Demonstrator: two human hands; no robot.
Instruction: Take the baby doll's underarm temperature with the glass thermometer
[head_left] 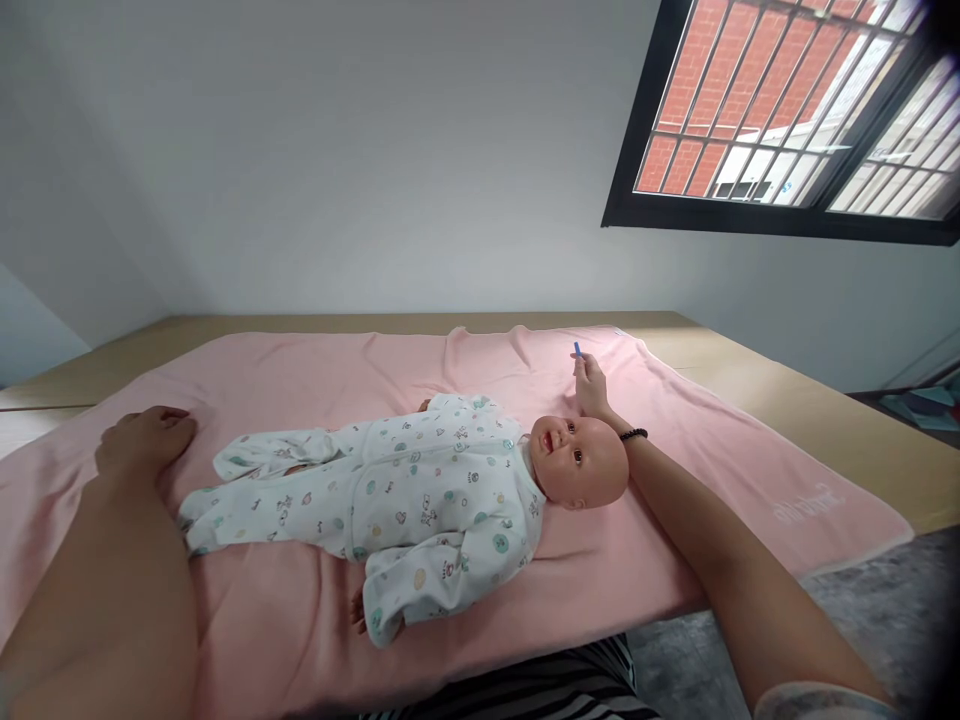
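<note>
A baby doll (442, 490) in a white, printed footed sleepsuit lies on its back, its bald head to the right and its feet to the left. Beyond the feet, my left hand (146, 440) rests on the pink blanket (337, 375) with its fingers curled in; I see nothing in it. Past the top of the doll's head, my right hand (591, 385) pinches a small blue stick-like piece (577, 349) that points up from the fingertips. What exactly the blue piece is, I cannot tell. My right forearm lies close beside the doll's head.
The blanket covers much of a wooden table (757, 385), whose bare wood shows at the back and right. A white wall (375, 160) stands behind it, with a barred window (780, 110) at upper right. The table's front edge is near my striped clothing (555, 685).
</note>
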